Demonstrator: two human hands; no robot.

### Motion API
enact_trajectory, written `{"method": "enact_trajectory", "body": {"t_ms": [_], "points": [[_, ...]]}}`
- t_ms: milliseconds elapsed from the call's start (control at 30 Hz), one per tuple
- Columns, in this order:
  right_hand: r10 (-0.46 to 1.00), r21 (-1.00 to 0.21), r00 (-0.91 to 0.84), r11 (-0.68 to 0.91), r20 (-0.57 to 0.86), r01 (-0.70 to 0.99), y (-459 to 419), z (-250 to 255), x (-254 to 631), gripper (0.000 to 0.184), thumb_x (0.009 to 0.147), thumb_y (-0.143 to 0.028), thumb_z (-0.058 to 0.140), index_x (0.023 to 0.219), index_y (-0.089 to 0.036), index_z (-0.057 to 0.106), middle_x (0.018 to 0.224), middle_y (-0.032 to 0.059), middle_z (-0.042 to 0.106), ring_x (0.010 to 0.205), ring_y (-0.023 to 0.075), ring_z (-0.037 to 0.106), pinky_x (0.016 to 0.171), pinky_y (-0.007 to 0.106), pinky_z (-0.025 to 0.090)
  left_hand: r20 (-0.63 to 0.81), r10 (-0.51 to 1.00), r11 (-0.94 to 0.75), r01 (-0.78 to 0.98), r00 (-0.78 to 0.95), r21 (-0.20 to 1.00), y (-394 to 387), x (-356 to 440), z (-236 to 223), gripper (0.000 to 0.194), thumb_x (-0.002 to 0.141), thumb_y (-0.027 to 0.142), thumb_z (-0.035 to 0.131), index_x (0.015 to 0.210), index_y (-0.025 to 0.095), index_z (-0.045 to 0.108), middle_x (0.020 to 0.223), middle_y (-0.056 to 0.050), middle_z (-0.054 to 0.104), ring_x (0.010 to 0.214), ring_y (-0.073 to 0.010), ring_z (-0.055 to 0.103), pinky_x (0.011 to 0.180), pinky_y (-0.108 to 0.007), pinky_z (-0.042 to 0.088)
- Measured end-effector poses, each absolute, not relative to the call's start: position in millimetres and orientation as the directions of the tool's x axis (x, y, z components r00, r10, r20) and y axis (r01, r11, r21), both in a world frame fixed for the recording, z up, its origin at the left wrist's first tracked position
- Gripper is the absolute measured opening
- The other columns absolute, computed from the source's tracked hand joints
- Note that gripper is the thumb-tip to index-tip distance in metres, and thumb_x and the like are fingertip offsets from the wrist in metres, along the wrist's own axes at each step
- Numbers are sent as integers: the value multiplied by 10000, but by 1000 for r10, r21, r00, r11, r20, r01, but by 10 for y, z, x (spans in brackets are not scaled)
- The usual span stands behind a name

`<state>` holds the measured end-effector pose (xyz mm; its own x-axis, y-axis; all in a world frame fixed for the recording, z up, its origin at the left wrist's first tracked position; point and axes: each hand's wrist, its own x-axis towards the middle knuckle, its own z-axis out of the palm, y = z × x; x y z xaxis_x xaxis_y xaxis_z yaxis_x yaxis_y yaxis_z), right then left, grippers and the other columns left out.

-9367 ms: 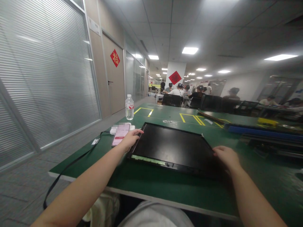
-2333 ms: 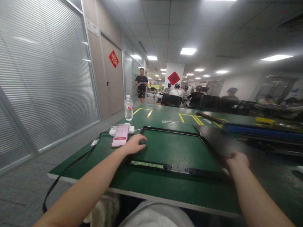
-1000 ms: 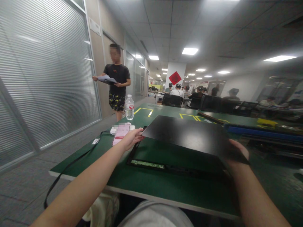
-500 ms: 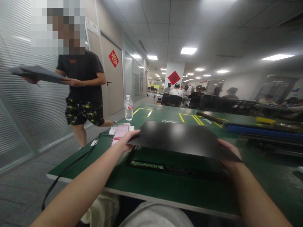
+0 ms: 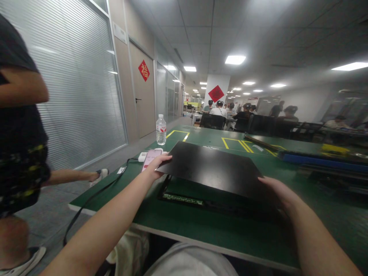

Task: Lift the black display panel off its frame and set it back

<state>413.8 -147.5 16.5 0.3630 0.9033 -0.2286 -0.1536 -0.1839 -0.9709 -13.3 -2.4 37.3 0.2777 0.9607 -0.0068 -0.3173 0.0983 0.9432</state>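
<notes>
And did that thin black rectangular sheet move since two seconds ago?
Yes, leftward: the black sheet was at the right side of the black rectangular frame; now it is held over that frame.

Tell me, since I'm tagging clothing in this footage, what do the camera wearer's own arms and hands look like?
The left hand and right hand are bare: no glove, watch or bracelet shows. Both forearms are uncovered as far as they show; any sleeves higher up are out of view.
</notes>
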Motion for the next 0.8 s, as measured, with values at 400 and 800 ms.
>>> {"method": "enact_trajectory", "body": {"t_ms": [400, 800], "points": [[811, -984, 557, -131, -176, -121, -1369, 113, 4273, 275, 758, -146, 671, 1032, -135, 647, 795, 129, 738, 655, 207, 709, 583, 290, 565, 49, 961, 77, -432, 274, 899, -2, -141, 368, 435, 609, 129, 712, 1044, 137, 702, 830, -68, 764, 684, -204, 708, 651, -285, 551], [713, -976, 691, -212, -122, 46, -1401, 161, 4255, 168, 727, -259, 627, 876, -183, 638, 712, 89, 741, 542, 158, 614, 464, 231, 402, 39, 969, 44, -327, 244, 944, -33, -81, 278, 543, 571, 134, 775, 1106, 140, 677, 839, -51, 761, 720, -212, 719, 630, -274, 538]]}}
